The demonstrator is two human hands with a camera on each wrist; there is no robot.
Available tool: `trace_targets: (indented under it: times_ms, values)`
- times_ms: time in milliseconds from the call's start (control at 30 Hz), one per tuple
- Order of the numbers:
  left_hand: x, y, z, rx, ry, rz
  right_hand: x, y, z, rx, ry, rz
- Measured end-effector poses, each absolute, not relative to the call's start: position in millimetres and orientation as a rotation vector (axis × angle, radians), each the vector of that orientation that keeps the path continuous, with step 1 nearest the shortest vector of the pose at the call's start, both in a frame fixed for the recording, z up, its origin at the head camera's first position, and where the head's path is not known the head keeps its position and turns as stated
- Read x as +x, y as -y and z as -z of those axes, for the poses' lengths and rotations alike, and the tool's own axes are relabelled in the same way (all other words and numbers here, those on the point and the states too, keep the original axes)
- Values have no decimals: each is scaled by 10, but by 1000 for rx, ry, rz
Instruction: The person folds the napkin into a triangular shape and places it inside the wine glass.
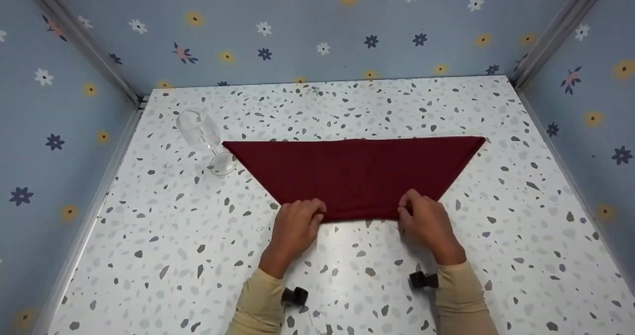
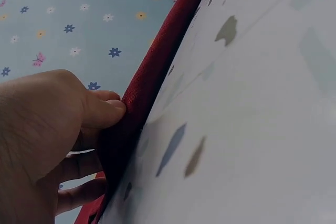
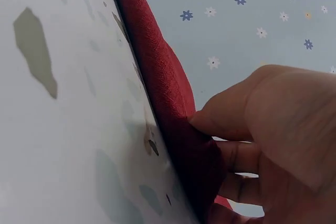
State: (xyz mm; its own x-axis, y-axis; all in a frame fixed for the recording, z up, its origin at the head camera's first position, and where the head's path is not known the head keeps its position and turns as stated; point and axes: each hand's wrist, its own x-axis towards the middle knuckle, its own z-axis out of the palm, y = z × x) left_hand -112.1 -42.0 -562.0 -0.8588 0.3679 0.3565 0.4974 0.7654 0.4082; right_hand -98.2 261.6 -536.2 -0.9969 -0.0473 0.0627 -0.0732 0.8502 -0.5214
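Dark red cloth (image 1: 354,173): it lay in the middle of the worktop (image 1: 163,231) as a trapezoid, its long edge far and its short edge near; from the wrists, the near edge looked thick and rounded.
Left hand (image 1: 296,228): it pinched the near edge of the cloth close to the near left corner, thumb on the near side and fingers round behind.
Right hand (image 1: 427,222): it pinched the same edge close to the near right corner, its thumb also on the near side.
Wine glass (image 1: 199,130): it stood upright on its foot just beside the cloth's far left corner, clear; I could not tell whether the foot touched the fabric.
Worktop surface: white, scattered with grey and dark chips, and shiny towards the near side.
Sleeves (image 1: 260,300): beige, reaching to both wrists, with a small black device on the inner side of the left one (image 1: 296,296) and another on the right one (image 1: 423,279).
Walls (image 1: 307,27): pale blue with white, yellow, navy and pink flowers, rising at the far, left and right sides.
Corner strips (image 1: 82,37): grey, running up where the walls met.
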Motion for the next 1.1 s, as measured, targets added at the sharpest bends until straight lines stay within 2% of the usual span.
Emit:
trace_targets:
  times_ms: [400, 833, 1100]
  values:
    - [-1079, 423, 5621, -698, 2669, 683, -1009, -2567, 5371, 153, 2911, -745]
    - [-1114, 414, 5624, -696, 2703, 671, -1007, -2613, 5399, 460, 2876, -674]
    - [-1105, 410, 5644, -683, 2678, 689, -986, -2597, 5390, 466, 2908, -656]
